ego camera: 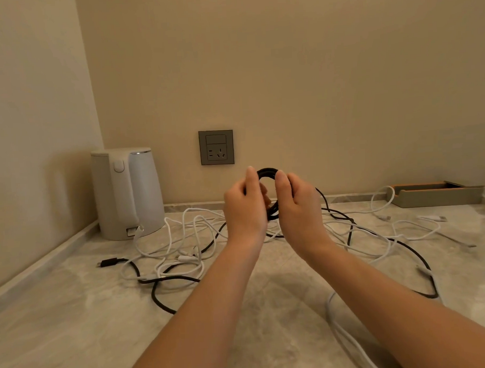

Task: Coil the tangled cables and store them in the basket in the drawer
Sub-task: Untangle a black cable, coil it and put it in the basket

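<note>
Coiling step underway: left hand [245, 204] and right hand [299, 202] gripped the black cable loop [267, 170] at frame centre above the bench [75, 330]; next move likely needed its slack tail wound in.

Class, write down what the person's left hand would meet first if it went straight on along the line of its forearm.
The left hand would probably reach the beige wall near the grey square socket; nothing shows between, though depth is unclear.
</note>
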`<move>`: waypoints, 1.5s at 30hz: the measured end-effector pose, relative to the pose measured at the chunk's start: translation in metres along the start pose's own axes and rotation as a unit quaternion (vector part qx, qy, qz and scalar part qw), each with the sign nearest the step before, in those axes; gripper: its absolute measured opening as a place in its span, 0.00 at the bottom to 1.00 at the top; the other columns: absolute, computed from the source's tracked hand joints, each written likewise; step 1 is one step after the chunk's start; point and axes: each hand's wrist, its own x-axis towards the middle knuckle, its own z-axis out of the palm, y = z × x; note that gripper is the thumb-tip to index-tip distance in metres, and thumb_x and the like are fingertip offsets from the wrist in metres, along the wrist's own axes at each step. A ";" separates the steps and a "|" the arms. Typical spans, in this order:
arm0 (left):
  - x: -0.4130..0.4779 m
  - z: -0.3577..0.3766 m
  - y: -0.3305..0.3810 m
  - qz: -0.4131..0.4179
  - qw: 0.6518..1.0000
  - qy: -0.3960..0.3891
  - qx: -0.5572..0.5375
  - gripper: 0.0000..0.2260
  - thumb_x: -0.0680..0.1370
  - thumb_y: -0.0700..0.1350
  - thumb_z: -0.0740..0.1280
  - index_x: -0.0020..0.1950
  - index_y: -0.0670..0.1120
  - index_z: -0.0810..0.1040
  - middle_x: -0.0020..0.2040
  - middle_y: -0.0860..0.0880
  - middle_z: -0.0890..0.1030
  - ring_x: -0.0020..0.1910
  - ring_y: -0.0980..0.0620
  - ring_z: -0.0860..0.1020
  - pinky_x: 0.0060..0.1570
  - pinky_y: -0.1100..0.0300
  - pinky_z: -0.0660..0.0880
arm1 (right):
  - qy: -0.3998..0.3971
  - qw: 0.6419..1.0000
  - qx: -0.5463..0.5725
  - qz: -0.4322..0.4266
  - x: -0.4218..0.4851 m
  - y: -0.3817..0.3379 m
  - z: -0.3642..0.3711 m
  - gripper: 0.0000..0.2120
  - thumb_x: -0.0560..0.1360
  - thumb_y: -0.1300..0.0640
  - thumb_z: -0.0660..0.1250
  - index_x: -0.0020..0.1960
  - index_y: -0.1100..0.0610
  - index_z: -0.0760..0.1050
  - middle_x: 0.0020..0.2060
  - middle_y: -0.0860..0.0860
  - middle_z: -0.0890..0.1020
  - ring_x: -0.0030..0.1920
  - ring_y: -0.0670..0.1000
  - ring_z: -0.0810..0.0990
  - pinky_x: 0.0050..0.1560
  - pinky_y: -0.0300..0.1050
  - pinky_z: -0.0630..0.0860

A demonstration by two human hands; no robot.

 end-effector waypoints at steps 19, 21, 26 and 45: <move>0.010 -0.010 0.002 -0.019 0.997 0.076 0.005 0.22 0.83 0.53 0.51 0.32 0.47 0.68 0.30 0.50 0.70 0.35 0.48 0.70 0.40 0.53 0.68 | -0.023 0.998 0.008 -0.065 -0.006 -0.013 0.000 0.18 0.81 0.55 0.52 0.32 0.51 0.61 0.25 0.44 0.64 0.27 0.45 0.62 0.31 0.46 0.60; 0.017 -0.019 0.004 -0.032 0.997 0.073 0.013 0.21 0.83 0.52 0.52 0.34 0.47 0.70 0.33 0.50 0.72 0.36 0.47 0.72 0.39 0.55 0.70 | -0.034 0.997 -0.034 -0.067 0.004 -0.009 -0.008 0.18 0.82 0.57 0.53 0.33 0.54 0.65 0.25 0.46 0.65 0.27 0.45 0.62 0.32 0.44 0.60; 0.021 -0.020 0.002 -0.122 0.992 -0.002 -0.040 0.13 0.81 0.46 0.55 0.40 0.44 0.70 0.35 0.48 0.69 0.25 0.53 0.66 0.18 0.68 0.59 | -0.070 0.988 -0.134 -0.009 0.027 0.016 -0.034 0.18 0.81 0.53 0.58 0.36 0.59 0.76 0.21 0.45 0.66 0.25 0.45 0.64 0.30 0.43 0.60; 0.038 -0.046 -0.015 0.093 0.936 -0.041 0.336 0.23 0.81 0.42 0.56 0.25 0.43 0.61 0.24 0.47 0.62 0.24 0.51 0.59 0.26 0.56 0.55 | -0.209 0.897 -0.254 -0.294 0.020 -0.014 -0.033 0.17 0.77 0.44 0.54 0.33 0.51 0.68 0.23 0.42 0.63 0.25 0.48 0.65 0.26 0.43 0.63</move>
